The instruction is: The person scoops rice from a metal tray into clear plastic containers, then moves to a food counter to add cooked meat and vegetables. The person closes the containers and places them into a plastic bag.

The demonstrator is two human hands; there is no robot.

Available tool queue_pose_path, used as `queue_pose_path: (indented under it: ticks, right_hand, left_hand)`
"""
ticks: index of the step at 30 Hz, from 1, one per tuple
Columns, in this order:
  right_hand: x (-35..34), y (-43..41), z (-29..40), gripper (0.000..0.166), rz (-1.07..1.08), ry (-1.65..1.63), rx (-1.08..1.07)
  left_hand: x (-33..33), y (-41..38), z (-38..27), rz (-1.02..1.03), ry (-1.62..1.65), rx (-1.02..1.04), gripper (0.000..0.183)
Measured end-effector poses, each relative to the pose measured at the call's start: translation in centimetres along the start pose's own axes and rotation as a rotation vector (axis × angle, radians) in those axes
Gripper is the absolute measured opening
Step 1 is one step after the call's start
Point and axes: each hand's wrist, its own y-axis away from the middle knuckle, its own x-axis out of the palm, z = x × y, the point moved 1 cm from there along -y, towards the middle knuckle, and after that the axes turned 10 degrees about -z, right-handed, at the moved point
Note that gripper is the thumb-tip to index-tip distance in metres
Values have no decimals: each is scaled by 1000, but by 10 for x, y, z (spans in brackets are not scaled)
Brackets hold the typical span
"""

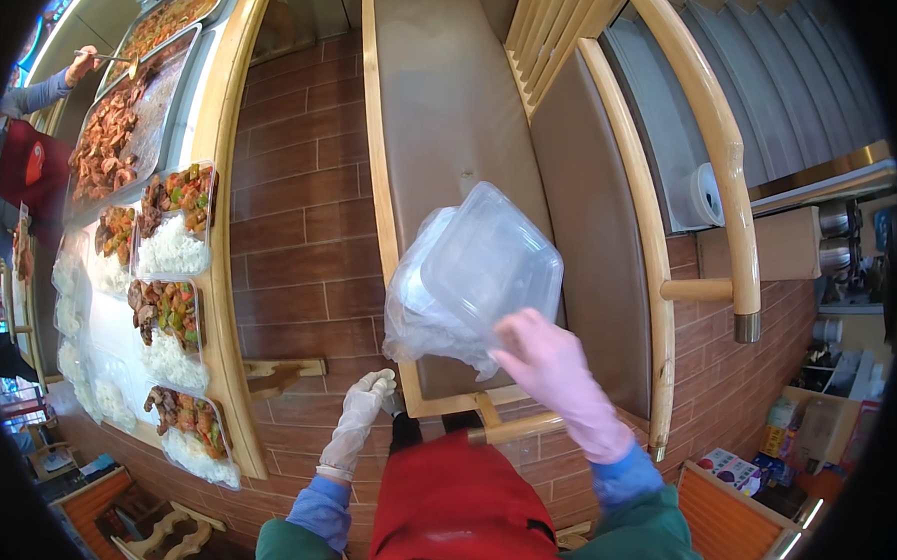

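My right hand (554, 363), in a pink glove, pinches the near edge of a clear plastic lid (494, 259). The lid is tilted over a crumpled clear plastic bag (409, 331) on a brown padded bench (448, 107). Whitish, see-through pieces show inside the bag; the lid hides part of them. My left hand (364, 408) wears a pale, thin glove and hangs beside the bench's wooden corner. Its fingers are curled together, and nothing shows in them.
At left, a wood-edged table (227, 270) bears clear containers of rice (172, 245) with meat and vegetables. Beyond are large trays of cooked meat (106, 137) and another dish. Another person's hand (82, 65) holds a ladle (133, 67) there. A wooden rail (725, 142) curves at right.
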Motion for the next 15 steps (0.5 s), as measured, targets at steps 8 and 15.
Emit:
queue_pose_path:
  ticks: [8,15]
  right_hand:
    - [165,9,-95,30,-42,320,-61]
    - [167,8,-91,23,-41,402,-56]
  left_hand:
    - [27,20,-30,70,228,35,27]
    - [53,24,-32,131,248,27,30]
